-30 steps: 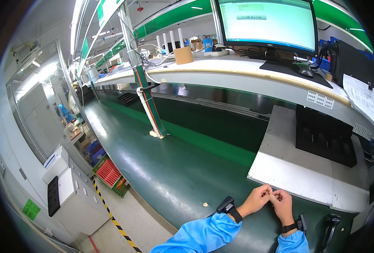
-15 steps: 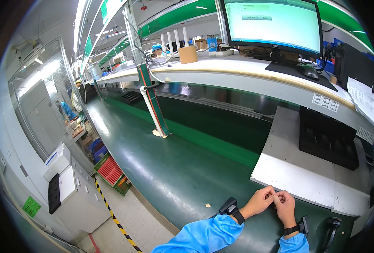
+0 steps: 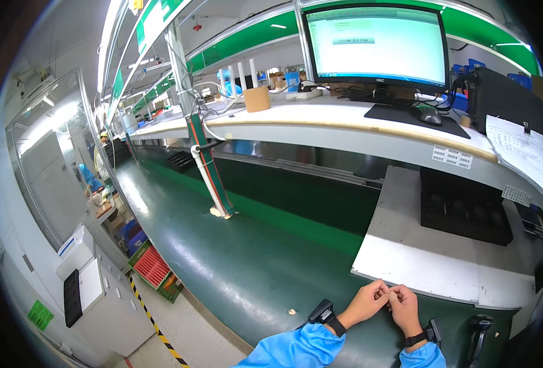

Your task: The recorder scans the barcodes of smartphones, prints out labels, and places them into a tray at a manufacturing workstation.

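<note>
My left hand [image 3: 366, 302] and my right hand [image 3: 403, 308] meet fingertip to fingertip above the green bench top [image 3: 247, 276]. The fingers of both are pinched together. Whatever lies between them, if anything, is hidden or too small to make out. Both forearms wear blue sleeves, with a black strapped device at each wrist. Just beyond the fingers is the near edge of a white board [image 3: 418, 270]. On that board rests a black tray [image 3: 464, 208] with recesses in it.
A raised white shelf carries a monitor [image 3: 375, 46], a mouse [image 3: 429, 115] and a roll of brown tape [image 3: 257, 99]. Clipped papers [image 3: 520, 147] hang at its right. A post [image 3: 210, 165] rises from the bench. A black curved handle [image 3: 481, 337] lies right of my hands.
The view has shifted, so the monitor, shelf and post appear farther left and slightly lower. My hands stay together, fingers pinched, in nearly the same pose.
</note>
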`<state>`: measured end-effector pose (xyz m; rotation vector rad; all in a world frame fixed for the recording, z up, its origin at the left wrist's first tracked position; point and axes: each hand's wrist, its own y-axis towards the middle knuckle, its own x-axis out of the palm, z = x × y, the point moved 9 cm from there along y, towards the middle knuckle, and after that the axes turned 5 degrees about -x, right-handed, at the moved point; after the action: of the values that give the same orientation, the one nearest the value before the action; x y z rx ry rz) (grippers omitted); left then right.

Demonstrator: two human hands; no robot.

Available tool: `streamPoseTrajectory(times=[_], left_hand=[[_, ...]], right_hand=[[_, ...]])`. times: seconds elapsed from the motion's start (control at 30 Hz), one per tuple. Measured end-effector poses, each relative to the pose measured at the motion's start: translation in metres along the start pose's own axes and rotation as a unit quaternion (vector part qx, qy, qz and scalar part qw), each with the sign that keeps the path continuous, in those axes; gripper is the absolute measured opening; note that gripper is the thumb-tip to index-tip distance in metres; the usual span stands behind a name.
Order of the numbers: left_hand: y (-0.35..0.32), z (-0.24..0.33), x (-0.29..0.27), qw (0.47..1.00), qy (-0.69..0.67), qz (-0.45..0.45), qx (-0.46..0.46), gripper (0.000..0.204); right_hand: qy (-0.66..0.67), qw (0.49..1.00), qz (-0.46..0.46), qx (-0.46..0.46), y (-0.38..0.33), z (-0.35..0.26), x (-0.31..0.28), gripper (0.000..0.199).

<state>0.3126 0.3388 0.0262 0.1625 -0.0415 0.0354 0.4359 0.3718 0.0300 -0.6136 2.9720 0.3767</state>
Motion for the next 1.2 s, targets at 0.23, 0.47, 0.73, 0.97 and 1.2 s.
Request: streamPoseTrajectory(times=[0.23, 0.47, 0.73, 0.97, 1.2], left_hand=[[0.001, -0.001, -0.003, 1.0, 0.013, 0.012, 0.009, 0.011], [0.002, -0.008, -0.002, 1.0, 0.003, -0.015, -0.012, 0.007], [-0.001, 0.005, 0.001, 0.998, -0.055, -0.025, -0.025, 0.016], [0.001, 0.006, 0.004, 0.998, -0.051, -0.032, -0.005, 0.015], [-0.003, 0.01, 0.002, 0.999, -0.044, -0.018, -0.008, 0.014]], right_hand=[[-0.001, 1.0, -0.007, -0.001, -0.002, -0.008, 0.0, 0.01], [0.012, 1.0, 0.004, 0.006, -0.002, -0.006, -0.001, 0.012], [0.025, 1.0, 0.001, -0.002, 0.0, -0.006, 0.0, 0.018], [-0.004, 1.0, 0.004, -0.005, 0.002, -0.01, -0.001, 0.02], [0.0, 1.0, 0.005, -0.003, 0.001, 0.0, -0.001, 0.017]])
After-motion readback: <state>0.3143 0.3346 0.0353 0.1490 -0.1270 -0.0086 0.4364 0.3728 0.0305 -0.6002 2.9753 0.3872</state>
